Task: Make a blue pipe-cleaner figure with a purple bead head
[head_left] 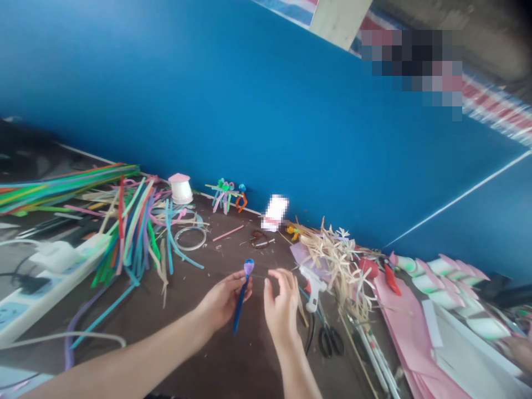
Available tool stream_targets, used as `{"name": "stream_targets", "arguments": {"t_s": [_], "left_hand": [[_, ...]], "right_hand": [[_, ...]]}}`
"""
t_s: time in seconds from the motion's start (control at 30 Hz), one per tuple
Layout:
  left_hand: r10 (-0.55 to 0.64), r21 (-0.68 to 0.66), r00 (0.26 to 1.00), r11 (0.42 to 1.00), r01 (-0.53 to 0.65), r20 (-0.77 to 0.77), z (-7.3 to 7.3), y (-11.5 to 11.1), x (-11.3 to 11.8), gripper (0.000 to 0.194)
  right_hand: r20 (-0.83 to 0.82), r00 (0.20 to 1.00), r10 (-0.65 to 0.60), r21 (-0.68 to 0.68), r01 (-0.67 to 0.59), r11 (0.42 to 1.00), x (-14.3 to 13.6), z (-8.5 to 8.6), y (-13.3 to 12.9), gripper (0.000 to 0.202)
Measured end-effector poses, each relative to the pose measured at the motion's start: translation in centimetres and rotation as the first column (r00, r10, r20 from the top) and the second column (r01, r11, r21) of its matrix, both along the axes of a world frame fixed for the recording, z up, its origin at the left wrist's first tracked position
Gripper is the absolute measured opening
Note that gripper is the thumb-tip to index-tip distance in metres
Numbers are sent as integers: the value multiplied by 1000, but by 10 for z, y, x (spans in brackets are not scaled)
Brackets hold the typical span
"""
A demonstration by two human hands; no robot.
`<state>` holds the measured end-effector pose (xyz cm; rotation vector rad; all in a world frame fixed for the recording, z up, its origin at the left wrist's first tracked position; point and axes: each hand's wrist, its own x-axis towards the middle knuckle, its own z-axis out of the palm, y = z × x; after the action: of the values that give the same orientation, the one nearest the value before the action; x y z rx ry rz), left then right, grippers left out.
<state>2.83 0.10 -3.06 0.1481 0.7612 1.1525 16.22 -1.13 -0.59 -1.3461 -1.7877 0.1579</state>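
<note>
My left hand (222,302) pinches a dark blue stem (240,307), probably a folded pipe cleaner, with a small purple and blue tip (249,266) at its upper end. The stem stands nearly upright above the dark table. Just to the right, my right hand (282,310) is raised with its thumb apart from the curled fingers, and I see nothing held in it. A faint thin line, maybe a strand of glue, runs between the tip and the right hand. Close by on the right lies a white glue gun (312,288), with black-handled scissors (331,339) below it.
Bundles of coloured pipe cleaners (137,221) and a white power strip (54,291) cover the left. Small pipe cleaner figures (224,194) stand by the blue partition (233,100). Pale straw-like flowers (332,249), pink sheets (399,327) and white-pink cups (449,277) lie right. Another person's hand (517,352) shows.
</note>
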Motion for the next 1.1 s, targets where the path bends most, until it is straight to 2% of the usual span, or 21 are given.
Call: {"name": "stream_targets", "arguments": {"t_s": [0.1, 0.2, 0.37, 0.5, 0.67, 1.1], "left_hand": [[1, 29, 999, 1000, 0, -35, 3, 7, -4, 18], [-18, 51, 998, 998, 21, -55, 5, 10, -6, 17], [-77, 106, 992, 991, 87, -98, 5, 13, -8, 15], [-225, 115, 962, 963, 244, -155, 5, 18, -17, 9], [-338, 96, 912, 925, 367, -233, 4, 25, -21, 21], [-316, 116, 904, 926, 360, -288, 2, 30, -20, 22]], "right_hand": [[-156, 985, 71, -226, -106, 968, -6, -5, -5, 15], [-248, 961, 126, -443, -228, 867, -17, -17, -8, 13], [-468, 884, 27, -547, -313, 776, -24, -25, -2, 15], [-541, 840, -31, -614, -369, 698, -18, -20, 5, 18], [-560, 826, -69, -638, -377, 672, -15, -13, 10, 19], [-574, 815, -78, -644, -390, 658, -13, -12, 10, 21]]}}
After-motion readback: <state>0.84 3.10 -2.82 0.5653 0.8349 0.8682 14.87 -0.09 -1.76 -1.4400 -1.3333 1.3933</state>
